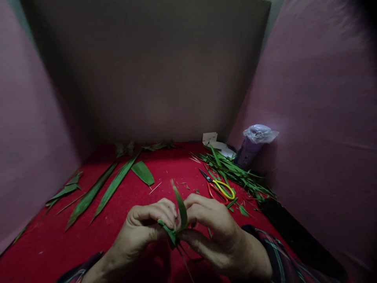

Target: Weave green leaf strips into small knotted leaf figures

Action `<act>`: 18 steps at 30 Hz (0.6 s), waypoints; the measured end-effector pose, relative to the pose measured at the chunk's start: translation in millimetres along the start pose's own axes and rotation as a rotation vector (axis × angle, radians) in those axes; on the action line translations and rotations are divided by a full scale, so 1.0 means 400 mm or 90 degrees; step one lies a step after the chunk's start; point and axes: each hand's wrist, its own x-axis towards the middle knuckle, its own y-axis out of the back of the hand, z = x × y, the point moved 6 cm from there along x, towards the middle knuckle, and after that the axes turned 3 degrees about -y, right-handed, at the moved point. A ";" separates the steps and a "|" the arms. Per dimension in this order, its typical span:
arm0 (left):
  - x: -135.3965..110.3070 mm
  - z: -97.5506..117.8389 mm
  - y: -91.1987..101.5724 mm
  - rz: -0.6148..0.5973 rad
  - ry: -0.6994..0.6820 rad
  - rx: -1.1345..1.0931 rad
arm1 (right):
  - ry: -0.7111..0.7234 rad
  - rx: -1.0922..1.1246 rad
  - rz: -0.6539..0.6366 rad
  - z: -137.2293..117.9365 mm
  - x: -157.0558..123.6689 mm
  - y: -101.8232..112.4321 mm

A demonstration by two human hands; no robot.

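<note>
Between my two hands is a folded green leaf (182, 212), its pointed tip standing upright and thin strips hanging below. My left hand (147, 224) pinches the folded part on the left side. From the right, the thumb and fingers of my right hand (215, 228) are closed on the same leaf near its base. The fingertips partly hide the fold. Just beyond the right hand lie scissors (218, 186) with one red and one yellow handle, blades apart. A short cut leaf piece (143, 173) rests past the left hand.
Long leaves (116, 190) lie at left, near a folded leaf piece (66, 190). A heap of leaf strips (235, 171) spreads at right beside a plastic-covered purple container (251, 147). A white card (209, 137) stands behind. Pink walls flank the red cloth (112, 243).
</note>
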 end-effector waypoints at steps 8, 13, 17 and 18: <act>0.002 -0.001 0.004 0.040 0.034 -0.021 | -0.057 0.077 0.043 0.024 0.010 -0.015; 0.001 -0.003 0.012 0.082 0.051 -0.008 | -0.061 0.109 0.076 0.040 0.002 -0.026; -0.001 -0.006 0.021 0.099 0.043 -0.006 | -0.063 0.118 0.096 0.047 0.000 -0.031; -0.002 -0.007 0.023 0.102 0.039 -0.009 | -0.069 0.125 0.100 0.050 0.000 -0.032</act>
